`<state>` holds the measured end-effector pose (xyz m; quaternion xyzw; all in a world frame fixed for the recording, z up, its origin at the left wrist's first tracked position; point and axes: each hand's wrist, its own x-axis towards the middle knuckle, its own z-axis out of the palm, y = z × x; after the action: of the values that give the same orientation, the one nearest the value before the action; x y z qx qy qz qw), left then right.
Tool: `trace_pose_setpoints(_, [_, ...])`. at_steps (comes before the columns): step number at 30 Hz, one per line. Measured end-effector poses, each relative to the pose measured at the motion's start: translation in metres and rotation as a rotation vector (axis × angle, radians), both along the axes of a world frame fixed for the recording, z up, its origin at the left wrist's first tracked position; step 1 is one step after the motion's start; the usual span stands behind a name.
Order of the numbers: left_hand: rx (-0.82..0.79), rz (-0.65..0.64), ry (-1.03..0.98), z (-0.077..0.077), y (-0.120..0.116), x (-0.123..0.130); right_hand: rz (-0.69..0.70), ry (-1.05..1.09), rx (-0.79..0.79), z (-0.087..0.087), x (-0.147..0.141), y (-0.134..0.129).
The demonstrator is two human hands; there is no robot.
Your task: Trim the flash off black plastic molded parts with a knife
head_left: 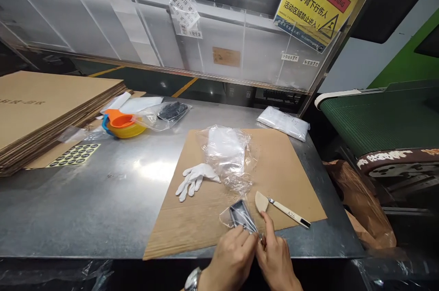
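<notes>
At the cardboard's near edge, my left hand (235, 252) is closed on a small dark rectangular item in a clear plastic bag (242, 214). Beside it, my right hand (274, 254) pinches the near end of the same bagged item between thumb and curled fingers, while its index finger stretches forward. That fingertip is close to the pale, broad head of a white-handled tool (288, 212) marked A26; whether they touch is unclear. A white glove (197, 179) lies palm down to the left. Farther off sits a clear plastic bag (228, 149) with white contents.
A cardboard sheet (274, 158) covers part of the metal table (120, 208). Stacked cardboard (51, 108), a sticker sheet (73, 155) and colored plastic scoops (125, 126) are at left. A plastic-wrapped pack (283, 122) lies at back right, near a green conveyor (384, 110).
</notes>
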<state>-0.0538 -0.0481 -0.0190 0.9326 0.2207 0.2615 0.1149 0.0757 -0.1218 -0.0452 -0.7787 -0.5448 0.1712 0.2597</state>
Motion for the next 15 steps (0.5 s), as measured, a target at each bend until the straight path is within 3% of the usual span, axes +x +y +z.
trace_pose_setpoints(7, [-0.022, 0.079, 0.032, 0.034, 0.011, 0.004, 0.123, 0.102, -0.003, 0.064, 0.025, -0.005])
trace_pose_setpoints(9, [-0.030, 0.041, -0.010, 0.045, 0.015, 0.009, 0.132, 0.383, -0.019, 0.074, 0.035, -0.014])
trace_pose_setpoints(12, [0.015, -0.073, -0.147, 0.057, 0.014, 0.027, -0.104, 0.899, 0.060, 0.068, 0.040, -0.028])
trace_pose_setpoints(15, [0.092, -0.264, -0.227, 0.058, 0.003, 0.053, -0.381, 1.003, 0.178, 0.044, 0.039, -0.041])
